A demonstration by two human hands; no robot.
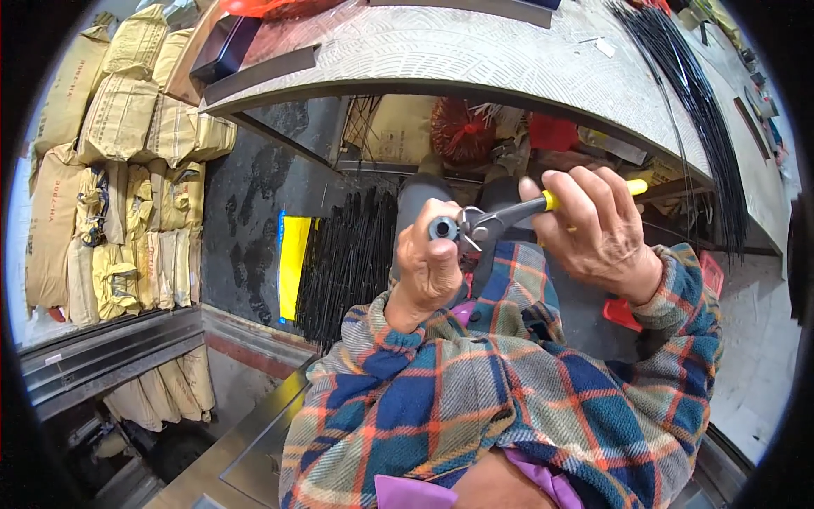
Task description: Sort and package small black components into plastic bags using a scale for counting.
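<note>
In the middle of the head view, my left hand [426,265] is closed around a dark tube-like piece [443,227], its round hollow end facing up. My right hand [598,227] grips pliers [515,209] by their yellow handles. The plier jaws are against or right beside the tube-like piece. A thin pale strip or wire end [471,243] sticks out by the jaws; I cannot tell whether they bite on it. Most of the tube-like piece is hidden below my left fingers.
A pale-topped workbench [475,47] stands ahead, with long black rods [691,93] lying along its right part. More black rods [348,263] lie on the floor beside a yellow sheet [294,267]. Tan sacks [119,119] are stacked at left. A red bristly bundle [462,131] sits under the bench.
</note>
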